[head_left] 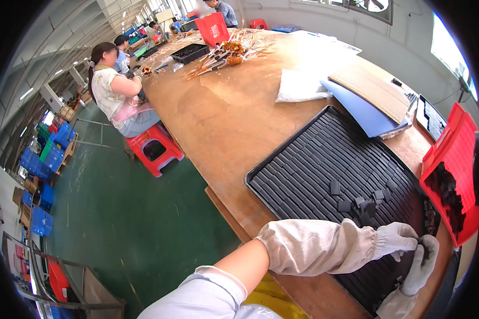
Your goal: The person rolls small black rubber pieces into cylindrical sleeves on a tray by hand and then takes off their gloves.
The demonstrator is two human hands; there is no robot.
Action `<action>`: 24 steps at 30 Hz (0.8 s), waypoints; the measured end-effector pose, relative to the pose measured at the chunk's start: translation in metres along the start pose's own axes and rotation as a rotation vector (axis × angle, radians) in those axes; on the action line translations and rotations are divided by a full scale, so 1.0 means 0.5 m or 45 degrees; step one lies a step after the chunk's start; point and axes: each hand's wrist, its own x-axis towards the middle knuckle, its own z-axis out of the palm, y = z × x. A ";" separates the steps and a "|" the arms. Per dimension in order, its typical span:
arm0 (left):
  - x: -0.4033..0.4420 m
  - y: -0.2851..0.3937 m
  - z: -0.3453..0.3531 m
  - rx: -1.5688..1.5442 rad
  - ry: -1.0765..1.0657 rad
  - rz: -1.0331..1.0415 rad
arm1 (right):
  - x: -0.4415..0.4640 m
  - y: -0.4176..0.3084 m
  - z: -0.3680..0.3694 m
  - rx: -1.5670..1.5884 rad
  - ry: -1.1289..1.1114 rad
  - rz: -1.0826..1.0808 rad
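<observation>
whitish gloves point(393, 235) worn on left hand point(398, 239) and right hand point(421, 270), baggy beige sleeve covers point(308, 245) pulled over, cuffs point(377, 243) kinda scrunched, pale short-sleeved tee point(197, 299) with some lettering point(263, 311) printed on

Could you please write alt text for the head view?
A gloved left hand and gloved right hand meet over a black tray lined with rows of small dark pieces, several loose on top. A red bin is beside it; another person sits on a red stool farther along the brown table.

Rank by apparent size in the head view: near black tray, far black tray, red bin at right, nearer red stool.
1. Near black tray
2. Red bin at right
3. Nearer red stool
4. Far black tray
</observation>
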 end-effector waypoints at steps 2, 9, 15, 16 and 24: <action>-0.002 0.003 0.003 0.030 0.042 -0.035 | 0.003 0.005 -0.005 -0.016 -0.056 -0.024; -0.021 0.037 0.008 0.077 0.039 -0.073 | 0.024 -0.042 -0.001 -0.074 -0.206 -0.289; -0.022 0.039 0.006 0.093 -0.018 -0.100 | 0.030 0.075 -0.079 -0.005 0.566 0.257; -0.024 0.041 0.008 0.163 -0.050 -0.101 | 0.031 0.111 -0.087 -0.147 0.635 0.194; -0.030 0.043 0.024 0.953 0.072 0.042 | 0.031 0.222 -0.109 0.462 0.725 0.485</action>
